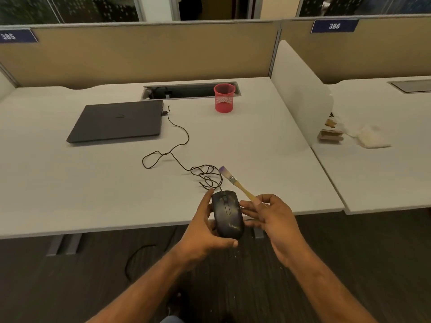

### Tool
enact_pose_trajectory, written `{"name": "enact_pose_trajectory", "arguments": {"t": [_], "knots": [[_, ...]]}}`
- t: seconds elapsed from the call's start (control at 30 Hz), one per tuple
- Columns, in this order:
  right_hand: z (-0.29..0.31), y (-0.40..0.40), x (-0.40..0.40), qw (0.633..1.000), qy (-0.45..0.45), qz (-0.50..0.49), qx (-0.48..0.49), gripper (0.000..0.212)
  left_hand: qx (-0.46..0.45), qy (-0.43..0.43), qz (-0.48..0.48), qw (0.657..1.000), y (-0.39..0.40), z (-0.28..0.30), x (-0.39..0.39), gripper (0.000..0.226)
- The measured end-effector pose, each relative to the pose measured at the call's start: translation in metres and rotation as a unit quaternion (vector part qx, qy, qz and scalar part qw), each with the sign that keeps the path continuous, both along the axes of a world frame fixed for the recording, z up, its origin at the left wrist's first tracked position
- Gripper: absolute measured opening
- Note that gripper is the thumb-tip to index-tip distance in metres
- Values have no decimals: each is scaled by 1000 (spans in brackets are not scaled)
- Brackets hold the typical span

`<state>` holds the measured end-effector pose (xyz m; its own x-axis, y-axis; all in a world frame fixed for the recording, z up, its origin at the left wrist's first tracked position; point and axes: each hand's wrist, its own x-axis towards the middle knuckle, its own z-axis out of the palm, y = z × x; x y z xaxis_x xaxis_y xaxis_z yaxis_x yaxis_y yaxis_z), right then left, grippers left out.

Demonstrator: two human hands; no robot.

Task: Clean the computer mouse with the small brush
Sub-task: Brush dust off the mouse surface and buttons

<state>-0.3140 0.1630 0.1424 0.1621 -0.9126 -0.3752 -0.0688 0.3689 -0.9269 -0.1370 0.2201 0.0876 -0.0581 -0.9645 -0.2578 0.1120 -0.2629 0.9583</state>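
Head view: both hands hold the mouse and brush over the table's near edge.

Left hand [205, 231] has its fingers closed round the black computer mouse [227, 214], glossy, smudged with pale specks, wheel up; right hand [271, 216] pinches the small brush [235, 183], wooden handle, purple-tipped bristles pointing away. Beyond the fingers its cable [177, 157] coils across the table [70, 183] to a closed laptop [119, 121].

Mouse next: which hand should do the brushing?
The right hand. It already grips the brush by its handle, bristles pointing away above the desk. The left hand is wrapped around the mouse, top side up, so it is better left steadying it.
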Motion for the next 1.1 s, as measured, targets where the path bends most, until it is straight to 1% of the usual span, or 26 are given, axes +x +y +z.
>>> {"name": "enact_pose_trajectory", "arguments": {"t": [0.13, 0.2, 0.33, 0.43, 0.6, 0.73, 0.83, 0.97, 1.03, 1.1], "knots": [[6, 13, -7, 1000, -9, -20, -16, 14, 9, 14, -1, 1000, 16, 3, -1, 132], [10, 17, -10, 998, -19, -43, -34, 13, 15, 25, -6, 1000, 24, 3, 1, 130], [19, 23, -18, 991, -70, -99, -55, 14, 27, 39, -15, 999, 38, 1, 9, 129], [24, 27, -20, 986, -69, -128, -76, 13, 32, 36, -23, 999, 48, -2, 15, 130], [25, 31, -11, 979, -22, -143, -143, 11, 37, 42, -29, 998, 59, -8, 25, 130], [24, 37, 4, 970, 47, -99, -216, 8, 37, 45, -42, 997, 67, -16, 32, 134], [21, 40, 18, 960, 95, -72, -253, 8, 34, 48, -52, 997, 69, -21, 34, 132], [16, 41, 28, 947, 165, -56, -270, 15, 22, 48, -60, 997, 71, -26, 36, 130], [14, 40, 26, 943, 185, -62, -270, 11, 22, 47, -63, 997, 73, -27, 37, 130], [14, 39, 25, 943, 185, -77, -266, 6, 25, 48, -65, 996, 74, -28, 38, 131]]}}
